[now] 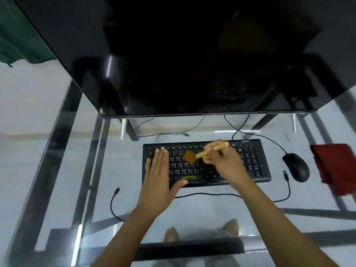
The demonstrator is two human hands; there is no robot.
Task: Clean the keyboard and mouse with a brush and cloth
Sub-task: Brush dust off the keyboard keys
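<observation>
A big dark monitor (192, 54) fills the far part of the view and stands on a glass table (57, 170); through the glass one sees the floor and the person's bare feet. On the glass, near the monitor, lies the black keyboard (248, 160), with its long axis going from left to right. To the right of it, well apart, a red cloth (335, 168) lies folded near the right edge of the table, and nobody touches it. The left hand (158, 178) rests flat on the left part of the keyboard, fingers straight and together, thumb spread toward the near edge; I think it keeps the keyboard from sliding. The right hand (221, 160) is above the middle of the keyboard and pinches the handle of the brush (204, 153) in its curled fingers. The black mouse (296, 167) sits between keyboard and cloth, just beside the right end of the keyboard, so the right hand is clearly the nearer one to it. The brush points from far right to near left, its brown bristles on the middle keys. The sweeping probably has to go on along the rows, toward the right side.
</observation>
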